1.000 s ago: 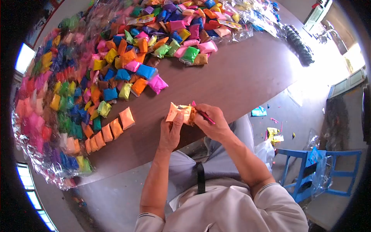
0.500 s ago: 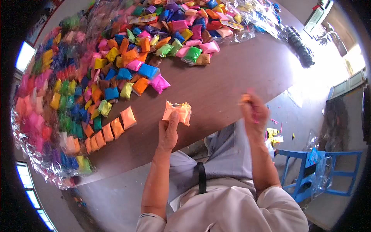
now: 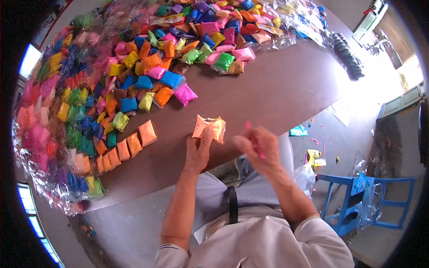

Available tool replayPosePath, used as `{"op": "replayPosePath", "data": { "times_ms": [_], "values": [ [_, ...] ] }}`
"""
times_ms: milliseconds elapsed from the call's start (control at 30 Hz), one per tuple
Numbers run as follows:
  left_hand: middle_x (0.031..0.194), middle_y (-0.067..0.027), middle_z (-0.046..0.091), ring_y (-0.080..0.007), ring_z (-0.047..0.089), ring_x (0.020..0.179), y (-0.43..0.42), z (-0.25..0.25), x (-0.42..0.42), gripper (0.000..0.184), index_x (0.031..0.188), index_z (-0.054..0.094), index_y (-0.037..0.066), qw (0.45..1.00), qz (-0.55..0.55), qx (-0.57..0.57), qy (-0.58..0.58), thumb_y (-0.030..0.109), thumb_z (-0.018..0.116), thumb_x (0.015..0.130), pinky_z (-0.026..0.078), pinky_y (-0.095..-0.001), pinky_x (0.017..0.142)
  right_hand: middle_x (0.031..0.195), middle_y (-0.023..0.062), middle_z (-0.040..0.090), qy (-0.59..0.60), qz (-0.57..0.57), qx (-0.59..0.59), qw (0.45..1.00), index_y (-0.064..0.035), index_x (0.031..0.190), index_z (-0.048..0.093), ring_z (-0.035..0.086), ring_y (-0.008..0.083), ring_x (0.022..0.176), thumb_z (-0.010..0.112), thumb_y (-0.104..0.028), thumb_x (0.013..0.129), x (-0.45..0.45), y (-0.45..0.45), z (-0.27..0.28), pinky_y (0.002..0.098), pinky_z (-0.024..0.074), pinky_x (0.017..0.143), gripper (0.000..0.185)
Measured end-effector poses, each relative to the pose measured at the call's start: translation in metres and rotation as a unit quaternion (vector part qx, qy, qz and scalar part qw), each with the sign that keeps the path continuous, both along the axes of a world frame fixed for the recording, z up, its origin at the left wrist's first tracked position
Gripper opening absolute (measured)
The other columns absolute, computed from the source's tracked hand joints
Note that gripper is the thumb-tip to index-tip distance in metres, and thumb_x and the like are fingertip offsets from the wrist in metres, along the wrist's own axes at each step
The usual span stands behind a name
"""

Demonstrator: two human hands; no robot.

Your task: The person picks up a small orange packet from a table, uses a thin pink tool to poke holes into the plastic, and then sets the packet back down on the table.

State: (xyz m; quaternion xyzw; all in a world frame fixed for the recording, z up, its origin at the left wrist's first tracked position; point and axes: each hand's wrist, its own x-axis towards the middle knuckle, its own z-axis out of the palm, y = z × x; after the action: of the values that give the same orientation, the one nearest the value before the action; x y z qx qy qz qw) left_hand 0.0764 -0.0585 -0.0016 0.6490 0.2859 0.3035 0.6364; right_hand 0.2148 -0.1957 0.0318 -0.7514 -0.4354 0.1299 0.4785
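Note:
My left hand (image 3: 198, 152) grips a light-orange packet (image 3: 215, 128) of what looks like soft clay, thumb across its front. The packet's upper edge looks ragged, with a dark spot there. A short gap to the right separates it from my right hand (image 3: 263, 154), which is closed around a thin pink stick-like tool (image 3: 259, 151), its tip poking up above the knuckles. Motion blurs the fingers of that hand. Left of my left hand, several orange packets (image 3: 133, 145) lie in a slanted row on the brown table (image 3: 272, 85).
A big heap of small coloured packets (image 3: 172, 80) covers the table's far and left sides, with clear plastic among them. A blue chair (image 3: 337, 179) stands at the lower right. Yellow wrappers (image 3: 314, 156) and a blue wrapper (image 3: 298, 130) lie on the floor.
My right hand has swung left and down, closer to the packet. The orange bit at its fingertips no longer shows. My left hand and its packet have shifted slightly right.

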Motion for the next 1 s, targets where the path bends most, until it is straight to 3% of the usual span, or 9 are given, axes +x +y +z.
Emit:
{"op": "replayPosePath", "data": {
  "times_ms": [100, 200, 400, 433, 567, 700, 800, 900, 1000],
  "values": [
    [0.096, -0.0014, 0.061, -0.008, 0.053, 0.086, -0.003, 0.007, 0.001, 0.037, 0.103, 0.06, -0.001, 0.999, -0.005, -0.03, -0.033, 0.034, 0.049, 0.099, 0.043, -0.0244, 0.072, 0.077, 0.0133, 0.06, 0.021, 0.049, -0.063, 0.997, -0.0045, 0.082, 0.064, 0.06, 0.0306, 0.068, 0.065, -0.027, 0.085, -0.021, 0.026, 0.008, 0.0414, 0.0463, 0.061, 0.022],
    [0.097, -0.0014, 0.061, -0.0084, 0.053, 0.087, 0.003, -0.003, 0.001, 0.037, 0.104, 0.06, -0.001, 0.999, -0.01, -0.011, -0.046, 0.035, 0.049, 0.099, 0.043, -0.0246, 0.073, 0.072, 0.0132, 0.059, 0.015, 0.081, -0.009, 0.997, -0.0031, 0.08, 0.063, 0.058, 0.0302, 0.064, 0.065, -0.03, 0.087, -0.019, 0.037, -0.015, 0.0393, 0.0447, 0.057, 0.028],
    [0.091, 0.0, 0.059, -0.0078, 0.051, 0.083, 0.003, -0.01, 0.0, 0.036, 0.101, 0.06, 0.001, 0.998, 0.022, -0.039, -0.047, 0.036, 0.05, 0.098, 0.042, -0.0255, 0.07, 0.061, 0.011, 0.055, 0.198, 0.04, -0.021, 0.979, -0.001, 0.079, 0.06, 0.052, 0.0218, 0.055, 0.062, -0.025, 0.089, 0.005, 0.016, -0.016, 0.0336, 0.0403, 0.053, 0.027],
    [0.094, -0.0018, 0.06, -0.0095, 0.053, 0.084, 0.004, -0.012, -0.001, 0.038, 0.104, 0.059, 0.001, 0.998, 0.013, -0.028, -0.046, 0.037, 0.049, 0.098, 0.043, -0.026, 0.073, 0.065, 0.0114, 0.057, 0.14, 0.014, -0.039, 0.989, -0.0004, 0.081, 0.061, 0.054, 0.0173, 0.058, 0.063, -0.018, 0.088, 0.009, 0.011, -0.009, 0.0319, 0.0404, 0.053, 0.02],
    [0.1, -0.0054, 0.062, -0.0125, 0.058, 0.089, 0.006, -0.011, -0.001, 0.041, 0.112, 0.057, 0.002, 0.999, -0.01, 0.017, -0.027, 0.039, 0.047, 0.098, 0.046, -0.0274, 0.08, 0.074, 0.0128, 0.059, -0.039, -0.112, 0.107, 0.987, -0.0001, 0.086, 0.064, 0.056, 0.0217, 0.062, 0.064, -0.005, 0.083, 0.029, -0.002, -0.025, 0.0312, 0.0429, 0.058, 0.006],
    [0.087, -0.0018, 0.058, -0.0085, 0.048, 0.079, 0.0, -0.001, 0.003, 0.035, 0.098, 0.059, 0.0, 0.999, -0.002, 0.032, -0.011, 0.034, 0.049, 0.099, 0.042, -0.0268, 0.067, 0.074, 0.0141, 0.058, -0.013, -0.085, 0.019, 0.996, -0.0009, 0.091, 0.065, 0.059, 0.0243, 0.067, 0.064, -0.003, 0.082, 0.034, -0.017, -0.006, 0.032, 0.0449, 0.061, 0.01],
    [0.086, -0.0019, 0.058, -0.0088, 0.049, 0.079, -0.002, 0.001, 0.006, 0.034, 0.099, 0.058, -0.001, 0.999, 0.002, 0.05, -0.021, 0.032, 0.049, 0.099, 0.042, -0.0266, 0.067, 0.079, 0.0144, 0.062, 0.031, -0.104, 0.043, 0.993, -0.0012, 0.092, 0.066, 0.061, 0.0256, 0.073, 0.063, -0.004, 0.082, 0.027, -0.018, -0.012, 0.0323, 0.0467, 0.065, 0.011],
    [0.086, -0.0021, 0.058, -0.0094, 0.049, 0.079, -0.001, -0.006, 0.004, 0.034, 0.099, 0.058, -0.001, 0.997, 0.015, 0.064, -0.027, 0.031, 0.049, 0.099, 0.042, -0.0266, 0.068, 0.086, 0.0143, 0.064, -0.179, -0.278, 0.128, 0.935, -0.0019, 0.096, 0.066, 0.062, 0.028, 0.078, 0.062, -0.005, 0.083, 0.056, -0.035, -0.014, 0.0335, 0.0486, 0.071, 0.014],
    [0.088, -0.0026, 0.058, -0.0096, 0.05, 0.079, -0.005, 0.004, 0.005, 0.034, 0.099, 0.058, -0.002, 0.998, 0.015, 0.043, -0.033, 0.031, 0.05, 0.099, 0.043, -0.0261, 0.069, 0.107, 0.0187, 0.065, -0.324, -0.397, 0.06, 0.857, 0.0009, 0.116, 0.059, 0.059, 0.0319, 0.105, 0.061, -0.009, 0.087, 0.11, -0.07, -0.018, 0.0403, 0.046, 0.091, 0.031]
  ]
}}
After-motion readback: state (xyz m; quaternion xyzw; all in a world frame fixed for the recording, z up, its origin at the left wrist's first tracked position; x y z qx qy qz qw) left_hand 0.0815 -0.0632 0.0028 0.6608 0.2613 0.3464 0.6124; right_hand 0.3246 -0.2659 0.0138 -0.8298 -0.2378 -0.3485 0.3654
